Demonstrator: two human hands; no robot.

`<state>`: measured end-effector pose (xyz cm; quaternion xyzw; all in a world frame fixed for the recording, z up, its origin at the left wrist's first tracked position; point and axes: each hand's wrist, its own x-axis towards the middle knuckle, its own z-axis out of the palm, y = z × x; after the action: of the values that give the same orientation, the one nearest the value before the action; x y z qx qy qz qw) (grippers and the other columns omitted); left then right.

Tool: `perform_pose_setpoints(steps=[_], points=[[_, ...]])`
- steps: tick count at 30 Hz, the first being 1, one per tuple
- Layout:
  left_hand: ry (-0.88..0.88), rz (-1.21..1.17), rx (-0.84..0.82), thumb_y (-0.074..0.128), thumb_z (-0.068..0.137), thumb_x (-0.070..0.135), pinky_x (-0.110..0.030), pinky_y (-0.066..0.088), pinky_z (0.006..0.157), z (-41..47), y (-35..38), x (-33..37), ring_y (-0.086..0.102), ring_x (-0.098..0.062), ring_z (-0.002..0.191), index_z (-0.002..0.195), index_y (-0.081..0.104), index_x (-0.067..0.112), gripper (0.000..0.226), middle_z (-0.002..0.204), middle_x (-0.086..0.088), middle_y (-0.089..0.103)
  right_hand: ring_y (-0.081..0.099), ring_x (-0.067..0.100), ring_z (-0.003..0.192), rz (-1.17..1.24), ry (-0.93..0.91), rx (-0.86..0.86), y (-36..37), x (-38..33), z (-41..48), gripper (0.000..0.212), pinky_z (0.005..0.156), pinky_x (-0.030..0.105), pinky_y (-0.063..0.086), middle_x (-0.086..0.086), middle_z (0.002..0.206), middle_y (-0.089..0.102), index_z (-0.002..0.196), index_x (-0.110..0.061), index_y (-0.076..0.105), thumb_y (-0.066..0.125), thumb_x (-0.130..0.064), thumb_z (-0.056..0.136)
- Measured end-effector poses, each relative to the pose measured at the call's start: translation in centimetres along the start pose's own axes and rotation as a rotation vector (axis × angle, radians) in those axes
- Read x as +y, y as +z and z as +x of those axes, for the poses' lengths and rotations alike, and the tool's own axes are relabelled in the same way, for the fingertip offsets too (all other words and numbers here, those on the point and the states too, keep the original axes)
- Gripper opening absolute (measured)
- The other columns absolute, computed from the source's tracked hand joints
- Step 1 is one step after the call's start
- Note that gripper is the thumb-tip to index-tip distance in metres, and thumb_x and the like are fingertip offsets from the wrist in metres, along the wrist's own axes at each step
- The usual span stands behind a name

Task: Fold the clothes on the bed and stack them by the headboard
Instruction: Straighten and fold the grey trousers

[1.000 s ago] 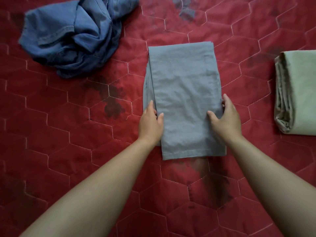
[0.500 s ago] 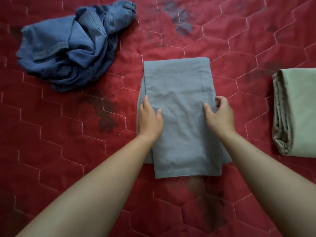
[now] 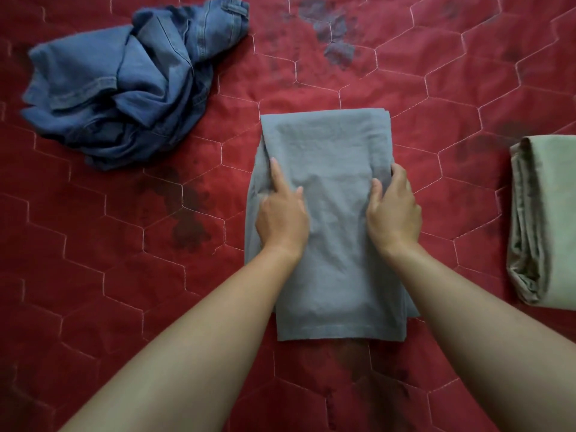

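**What the view hides**

The green cloth (image 3: 548, 219) runs off the right edge, so its width cannot be told. The jeans (image 3: 124, 88) reach the top edge, and the crumpled heap hides most of its own folds. The outer fingers of the left hand (image 3: 282, 218) are buried in the left fold of the grey cloth (image 3: 327, 260). The fingertips of the right hand (image 3: 394, 210) vanish round its right side. Both forearms leave the bottom edge.
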<state>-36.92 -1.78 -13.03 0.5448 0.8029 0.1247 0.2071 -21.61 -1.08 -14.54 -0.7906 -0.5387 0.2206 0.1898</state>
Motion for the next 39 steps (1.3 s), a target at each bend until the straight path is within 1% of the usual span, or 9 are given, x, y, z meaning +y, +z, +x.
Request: perform_pose_setpoints(steps=[5,13,19,23,26,28,30,36,39], points=[[-0.022,0.065,0.029,0.049,0.094,0.03,-0.035,0.032,0.102,-1.3,0.9,0.1,0.039,-0.031,0.122,0.149,0.003,0.011,0.074,0.138,-0.017,0.035,0.056,0.041,0.105,-0.005,0.021,0.023,0.0,0.2,-0.5,0.044,0.076,0.041,0.04,0.016,0.125,0.058,0.138,-0.016,0.037,0.041,-0.032,0.097],[-0.039,-0.195,-0.061,0.047,0.095,0.021,-0.036,0.04,0.094,1.1,-0.9,-0.4,0.048,-0.033,0.122,0.149,0.009,0.015,0.067,0.14,-0.015,0.046,0.054,0.032,0.114,0.169,-0.015,0.038,-0.8,-0.7,-0.8,0.039,0.085,0.036,0.04,0.007,0.13,0.056,0.134,-0.013,0.043,0.044,-0.025,0.096],[0.132,-0.277,0.136,0.052,0.092,0.021,-0.036,0.044,0.085,4.2,-2.7,-0.2,0.057,-0.034,0.112,0.145,0.025,0.023,0.06,0.138,-0.005,0.051,0.056,0.027,0.107,0.253,-0.085,0.136,-1.8,-3.5,2.8,0.035,0.077,0.029,0.035,0.004,0.123,0.06,0.127,-0.015,0.047,0.046,-0.027,0.094],[0.073,0.038,0.034,0.053,0.092,0.03,-0.043,0.041,0.092,4.6,-1.7,-0.8,0.043,-0.031,0.122,0.149,0.012,0.025,0.071,0.141,-0.01,0.038,0.04,0.035,0.124,-0.035,0.034,-0.054,-1.2,-1.7,2.9,0.059,0.095,0.041,0.036,0.016,0.14,0.036,0.142,-0.006,0.026,0.049,-0.032,0.094],[0.371,0.187,0.11,0.054,0.089,0.033,-0.049,0.032,0.102,1.8,-1.0,-2.2,0.029,-0.032,0.137,0.145,0.029,0.031,0.062,0.151,-0.011,0.028,0.024,0.034,0.136,-0.194,-0.238,-0.028,-1.1,0.0,-0.5,0.064,0.104,0.049,0.029,0.014,0.15,0.023,0.146,-0.01,0.022,0.05,-0.03,0.092],[0.627,0.271,-0.033,0.049,0.09,0.037,-0.05,0.024,0.107,-0.5,0.0,-3.8,0.024,-0.03,0.141,0.142,0.034,0.035,0.055,0.153,-0.009,0.026,0.019,0.03,0.141,-0.258,-0.481,-0.139,-0.8,1.4,-3.2,0.059,0.106,0.05,0.027,0.009,0.154,0.023,0.146,-0.02,0.027,0.042,-0.036,0.091],[0.702,0.385,-0.193,0.038,0.091,0.044,-0.049,0.018,0.111,-2.5,0.6,-5.7,0.017,-0.026,0.143,0.144,0.029,0.037,0.054,0.156,-0.006,0.019,0.017,0.029,0.143,-0.357,-0.578,-0.264,-0.5,2.9,-5.4,0.056,0.107,0.051,0.027,0.006,0.154,0.022,0.144,-0.026,0.032,0.035,-0.041,0.091],[0.578,0.383,-0.149,0.06,0.084,0.04,-0.055,0.032,0.101,-5.2,-1.2,-8.7,0.034,-0.031,0.136,0.134,0.048,0.034,0.052,0.149,-0.012,0.035,0.02,0.033,0.139,-0.215,-0.3,-0.2,-1.6,4.7,-8.7,0.049,0.103,0.054,0.027,0.012,0.151,0.028,0.132,-0.026,0.052,0.065,-0.029,0.085],[0.647,0.361,-0.071,0.056,0.084,0.037,-0.05,0.039,0.094,-7.3,-2.6,-10.4,0.048,-0.031,0.124,0.113,0.065,0.032,0.031,0.134,-0.012,0.052,0.039,0.036,0.128,-0.256,-0.489,-0.153,-2.5,5.6,-11.2,0.032,0.098,0.054,0.032,0.014,0.138,0.047,0.113,-0.022,0.066,0.064,-0.025,0.081]])
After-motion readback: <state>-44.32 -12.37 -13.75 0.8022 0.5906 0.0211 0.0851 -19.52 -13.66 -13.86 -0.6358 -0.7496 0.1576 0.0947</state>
